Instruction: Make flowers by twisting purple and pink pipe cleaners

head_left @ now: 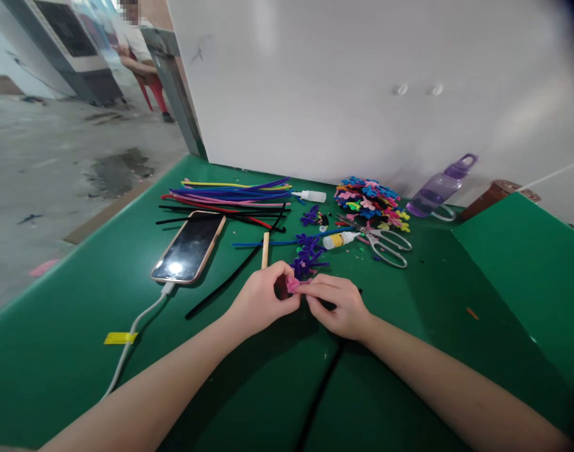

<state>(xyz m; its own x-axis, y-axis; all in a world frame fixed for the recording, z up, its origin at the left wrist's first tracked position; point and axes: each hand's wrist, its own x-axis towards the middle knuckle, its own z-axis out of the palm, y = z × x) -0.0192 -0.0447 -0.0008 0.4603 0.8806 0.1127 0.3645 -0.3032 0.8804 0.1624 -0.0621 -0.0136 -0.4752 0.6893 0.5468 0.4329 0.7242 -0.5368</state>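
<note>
Between the fingertips of both hands is a small pink pipe-cleaner flower (293,284), partly covered by the fingers. My left hand (263,295) pinches it from the left, thumb below and index finger above. From the right, my right hand (338,306) closes its fingers on the flower's edge. Purple pipe-cleaner flowers (308,254) lie just beyond the fingertips. A wooden stick (265,250) rests behind my left hand. Farther right are a glue bottle with a yellow label (339,240) and grey-handled scissors (385,245).
Coloured pipe cleaners (230,193) lie at the back left, near a phone (190,248) on a white cable (133,329). A pile of finished flowers (369,199), a purple bottle (437,188) and a brown cup (488,196) stand along the white panel (305,81). A person sits in the background.
</note>
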